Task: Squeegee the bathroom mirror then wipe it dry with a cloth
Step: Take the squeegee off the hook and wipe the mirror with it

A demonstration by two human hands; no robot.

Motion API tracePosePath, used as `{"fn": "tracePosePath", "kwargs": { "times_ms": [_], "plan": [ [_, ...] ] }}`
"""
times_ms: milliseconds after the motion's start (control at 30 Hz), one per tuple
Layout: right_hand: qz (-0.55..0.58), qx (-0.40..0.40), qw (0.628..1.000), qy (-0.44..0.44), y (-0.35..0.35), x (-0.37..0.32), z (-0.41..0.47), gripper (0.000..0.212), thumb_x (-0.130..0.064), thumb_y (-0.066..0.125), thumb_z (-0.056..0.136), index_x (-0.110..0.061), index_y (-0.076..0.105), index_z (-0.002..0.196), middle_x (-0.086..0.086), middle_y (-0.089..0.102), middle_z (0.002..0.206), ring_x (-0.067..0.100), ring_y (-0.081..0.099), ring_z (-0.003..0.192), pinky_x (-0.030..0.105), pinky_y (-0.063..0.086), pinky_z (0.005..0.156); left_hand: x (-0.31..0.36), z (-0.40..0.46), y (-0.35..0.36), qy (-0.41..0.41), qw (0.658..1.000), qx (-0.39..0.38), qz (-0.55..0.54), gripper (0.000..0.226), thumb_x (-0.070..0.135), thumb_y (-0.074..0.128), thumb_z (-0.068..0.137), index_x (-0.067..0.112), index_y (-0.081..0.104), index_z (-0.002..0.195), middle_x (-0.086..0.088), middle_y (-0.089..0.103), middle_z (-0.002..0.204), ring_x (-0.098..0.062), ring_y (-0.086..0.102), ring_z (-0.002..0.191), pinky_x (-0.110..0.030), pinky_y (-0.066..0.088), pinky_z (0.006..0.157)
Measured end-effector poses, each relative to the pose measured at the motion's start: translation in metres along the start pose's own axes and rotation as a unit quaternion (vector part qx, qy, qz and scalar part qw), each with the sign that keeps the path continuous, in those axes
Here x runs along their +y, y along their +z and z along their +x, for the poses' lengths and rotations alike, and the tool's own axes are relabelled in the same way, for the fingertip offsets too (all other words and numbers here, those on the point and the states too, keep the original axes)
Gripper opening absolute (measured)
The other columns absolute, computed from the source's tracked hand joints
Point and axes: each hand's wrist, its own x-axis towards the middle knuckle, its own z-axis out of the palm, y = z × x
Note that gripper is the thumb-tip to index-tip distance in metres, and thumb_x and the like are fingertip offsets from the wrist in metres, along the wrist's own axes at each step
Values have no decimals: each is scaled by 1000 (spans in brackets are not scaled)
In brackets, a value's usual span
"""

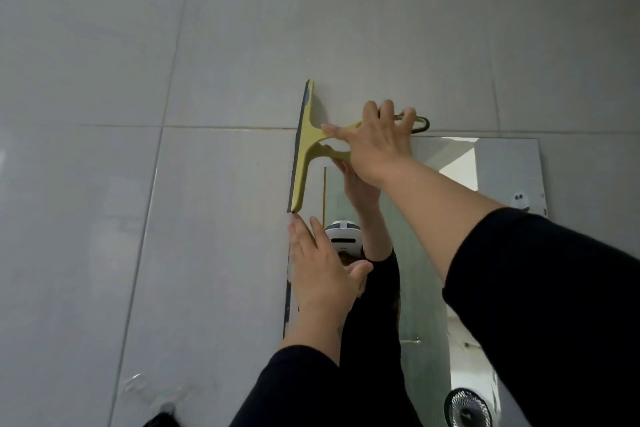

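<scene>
A frameless mirror [502,167] hangs on the tiled wall, right of centre. My right hand [375,142] grips the handle of a yellow-green squeegee [306,149]. Its dark rubber blade stands vertical along the mirror's top left corner, with its upper part over the wall tile above the mirror. My left hand [320,271] lies flat with fingers apart against the mirror's left edge, just below the blade's lower end. Both sleeves are black. The mirror reflects my arms and a white head-worn device. No cloth is in view.
Large glossy grey wall tiles [104,184] surround the mirror, with a ceiling light's glare at top. A small black fan [467,409] shows at the mirror's bottom right. A sticker with two eyes [519,200] sits near the mirror's right edge.
</scene>
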Motion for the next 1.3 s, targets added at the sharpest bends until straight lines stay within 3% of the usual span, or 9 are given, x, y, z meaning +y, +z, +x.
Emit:
{"fn": "tracePosePath", "kwargs": {
  "times_ms": [133, 533, 800, 1000, 1167, 1300],
  "plan": [
    [1, -2, 1000, -24, 3, 9, -2, 53, -28, 33, 101, -60, 21, 142, 11, 41, 118, 31, 35, 113, 47, 29, 93, -1, -1, 6, -7, 1000, -6, 12, 119, 51, 70, 77, 9, -16, 149, -12, -30, 154, -26, -24, 144, -42, 14, 120],
    [-24, -34, 999, 24, 3, 85, -38, 55, -27, 33, 101, -59, 17, 143, 10, 40, 111, 30, 34, 113, 45, 29, 92, 3, -1, 6, -10, 999, -17, 48, 118, 53, 67, 79, 5, -15, 148, -17, -27, 155, -30, -24, 144, -42, 6, 119],
    [-66, -75, 991, 87, -1, 148, -76, 76, -11, 40, 93, -58, 11, 145, 12, 42, 120, 31, 35, 118, 45, 31, 94, 3, 0, 9, -16, 997, -13, 70, 118, 52, 67, 78, 3, -15, 148, -18, -27, 154, -31, -24, 144, -43, 5, 118],
    [-44, -82, 988, 126, 2, 178, -97, 67, -16, 35, 96, -56, 12, 145, 14, 43, 125, 32, 36, 121, 46, 31, 96, 4, -1, 9, -22, 997, -9, 69, 118, 52, 68, 78, 5, -14, 148, -17, -27, 155, -31, -21, 145, -44, 8, 118],
    [-32, -92, 981, 166, 7, 194, -111, 71, -13, 37, 96, -55, 10, 146, 14, 44, 122, 31, 40, 115, 45, 34, 90, 4, 0, 10, -19, 997, -17, 66, 118, 53, 68, 77, 4, -13, 148, -18, -27, 154, -31, -22, 144, -45, 7, 118],
    [5, -78, 977, 196, 16, 198, -121, 62, -21, 39, 100, -54, 14, 146, 13, 48, 117, 31, 43, 113, 44, 37, 86, 3, 0, 11, -15, 998, -14, 67, 119, 54, 68, 76, 3, -11, 149, -18, -27, 155, -31, -22, 144, -47, 8, 118]
  ]
}}
